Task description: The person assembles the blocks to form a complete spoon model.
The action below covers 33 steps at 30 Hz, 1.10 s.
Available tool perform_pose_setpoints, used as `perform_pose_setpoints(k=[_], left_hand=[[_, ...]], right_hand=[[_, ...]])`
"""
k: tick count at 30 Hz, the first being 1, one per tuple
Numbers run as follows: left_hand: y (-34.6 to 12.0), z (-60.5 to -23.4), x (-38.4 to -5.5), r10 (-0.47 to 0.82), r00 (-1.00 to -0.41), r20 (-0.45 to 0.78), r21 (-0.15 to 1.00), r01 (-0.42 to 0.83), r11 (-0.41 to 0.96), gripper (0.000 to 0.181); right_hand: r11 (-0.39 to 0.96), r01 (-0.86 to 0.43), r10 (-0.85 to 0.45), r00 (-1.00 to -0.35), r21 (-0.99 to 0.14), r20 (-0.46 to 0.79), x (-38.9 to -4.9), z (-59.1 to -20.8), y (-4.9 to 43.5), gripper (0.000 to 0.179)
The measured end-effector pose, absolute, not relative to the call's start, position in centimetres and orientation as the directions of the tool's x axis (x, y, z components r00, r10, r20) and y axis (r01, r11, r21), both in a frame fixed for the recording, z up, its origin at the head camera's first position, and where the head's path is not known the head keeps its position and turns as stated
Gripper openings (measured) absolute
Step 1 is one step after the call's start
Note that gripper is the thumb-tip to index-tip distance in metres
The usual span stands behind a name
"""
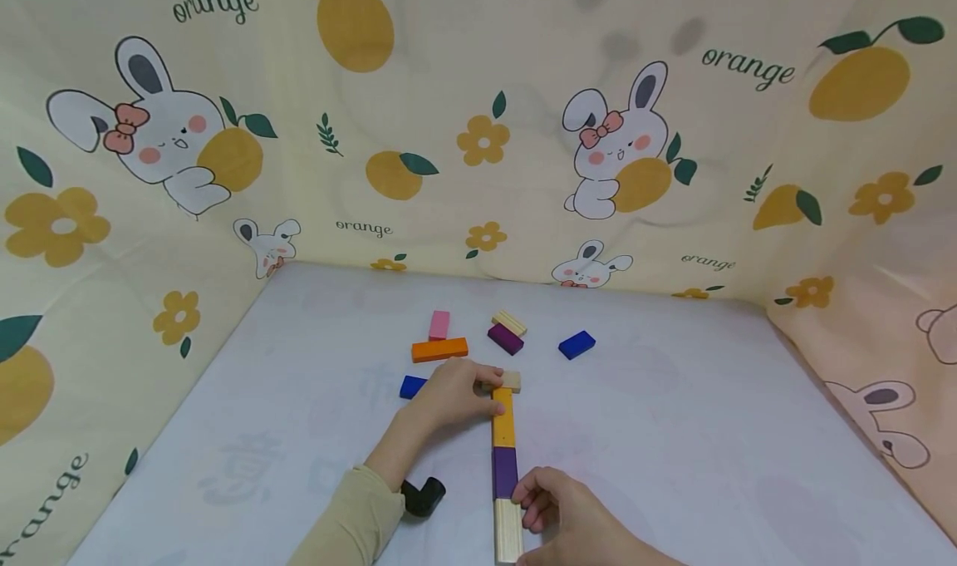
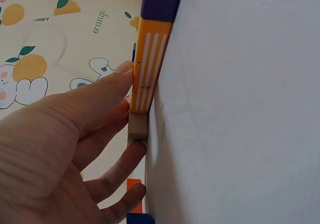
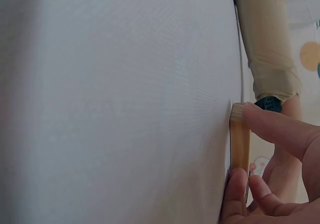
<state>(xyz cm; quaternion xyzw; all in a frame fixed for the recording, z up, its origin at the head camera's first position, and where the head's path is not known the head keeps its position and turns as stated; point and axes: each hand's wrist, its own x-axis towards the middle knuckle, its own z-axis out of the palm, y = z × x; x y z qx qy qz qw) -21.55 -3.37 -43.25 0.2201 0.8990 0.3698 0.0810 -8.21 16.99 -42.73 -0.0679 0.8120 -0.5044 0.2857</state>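
A straight row of wooden blocks runs away from me on the white tabletop. From the near end come a plain wooden block (image 1: 508,534), a purple block (image 1: 504,473) and a yellow-orange block (image 1: 504,425), with a short plain block (image 1: 512,381) lying crosswise at the far end. My left hand (image 1: 449,393) curls round that far end. Its thumb touches the yellow-orange block, which shows white stripes in the left wrist view, and a fingertip meets the short block. My right hand (image 1: 571,516) grips the near plain block lengthwise between thumb and fingers.
Beyond my left hand lie an orange block (image 1: 439,350), a pink block (image 1: 439,325) and a partly hidden blue block (image 1: 411,386). A dark purple block (image 1: 506,339) touches a plain block (image 1: 511,322); another blue block (image 1: 577,345) lies right. A black device (image 1: 424,497) sits by my left wrist.
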Motion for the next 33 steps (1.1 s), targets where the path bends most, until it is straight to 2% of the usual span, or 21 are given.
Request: perform_pose_setpoints(k=[6,16,25,33], left_hand=[[-3.5,-43.0,-21.4,0.470,-0.882,0.022,0.705,0.347,0.618,0.040],[-3.5,-43.2,-21.5,0.473,-0.881,0.020,0.697,0.351,0.625,0.039],[-3.6,-43.5,-21.7,0.477,-0.878,0.021,0.692,0.357,0.627,0.040],[-3.7,-43.4,-21.7,0.475,-0.880,0.022,0.698,0.354,0.623,0.040]], right_hand=[[0.464,0.157,-0.430,-0.820,-0.872,-0.377,-8.3,-42.9,17.4,0.051],[0.482,0.234,-0.392,-0.804,-0.844,-0.447,-9.0,-42.1,17.3,0.045],[0.494,-0.039,-0.449,-0.867,-0.868,-0.216,-11.4,-40.6,18.2,0.037],[0.515,-0.113,-0.533,-0.819,-0.850,-0.214,-11.9,-41.7,18.2,0.032]])
